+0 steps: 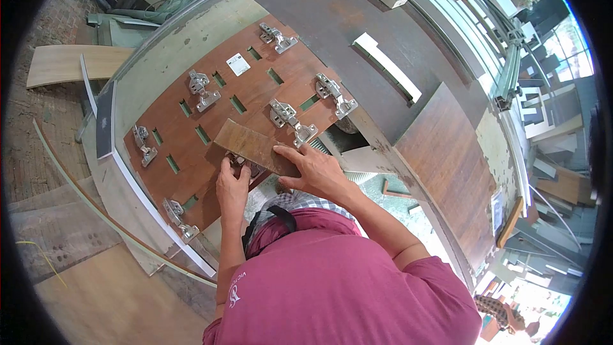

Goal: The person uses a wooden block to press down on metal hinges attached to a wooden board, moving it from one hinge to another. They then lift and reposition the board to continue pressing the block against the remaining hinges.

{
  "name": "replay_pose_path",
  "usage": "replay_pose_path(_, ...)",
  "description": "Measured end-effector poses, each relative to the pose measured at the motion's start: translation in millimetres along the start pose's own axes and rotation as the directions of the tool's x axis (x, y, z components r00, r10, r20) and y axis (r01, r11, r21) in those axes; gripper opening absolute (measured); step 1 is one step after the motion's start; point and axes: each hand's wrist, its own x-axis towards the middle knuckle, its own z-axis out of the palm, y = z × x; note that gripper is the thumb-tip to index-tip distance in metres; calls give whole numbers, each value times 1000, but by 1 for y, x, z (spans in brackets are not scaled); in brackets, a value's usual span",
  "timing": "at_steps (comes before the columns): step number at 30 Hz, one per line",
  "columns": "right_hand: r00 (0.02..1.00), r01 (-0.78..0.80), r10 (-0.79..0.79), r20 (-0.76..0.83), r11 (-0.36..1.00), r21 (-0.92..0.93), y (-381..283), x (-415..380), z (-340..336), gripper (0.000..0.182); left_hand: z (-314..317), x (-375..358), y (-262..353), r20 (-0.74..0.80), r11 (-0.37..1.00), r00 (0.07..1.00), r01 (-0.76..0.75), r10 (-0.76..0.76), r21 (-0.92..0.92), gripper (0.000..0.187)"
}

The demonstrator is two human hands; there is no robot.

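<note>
A red-brown wooden panel (211,115) with rows of rectangular slots lies on the workbench. Several silver cabinet hinges sit on it, among them one near the far end (277,38) and one at the near left corner (179,218). My right hand (314,171) grips the right end of a small brown wooden board (254,145), held tilted over the panel. At this board's lower left edge, the fingers of my left hand (232,184) are closed on a small metal piece that looks like a hinge (239,160); the board hides most of it.
A white label (238,64) is stuck on the panel. Further right are a long pale strip (387,68) and a dark brown board (447,172). A curved strip (108,214) arcs along the left. Another person (501,314) is at the lower right.
</note>
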Motion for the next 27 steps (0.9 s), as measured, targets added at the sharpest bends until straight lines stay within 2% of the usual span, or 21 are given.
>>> replay_pose_path(5, 1000, -7, 7, -2, 1000, 8, -1, -1, -1, 67, 3, 2, -7, -10, 999, 1000, -26, 26, 21, 40)
replay_pose_path(8, 1000, -11, 11, 5, 1000, 20, -2, 0, -1, 67, 2, 1, -2, 14, 1000, 1000, 17, -17, 2, 40)
replay_pose_path(14, 1000, -7, 7, -19, 1000, 20, -2, -2, 0, 67, 5, 2, -7, -15, 998, 999, -37, 38, 42, 42)
replay_pose_path(16, 1000, -21, 21, -6, 1000, 22, -3, -2, 0, 67, 7, 2, -9, -41, 986, 997, -52, 59, 157, 43)
replay_pose_path(27, 999, -37, 37, 0, 999, 34, -3, -2, 1, 67, 7, 0, -3, -5, 985, 1000, -8, 9, 173, 46)
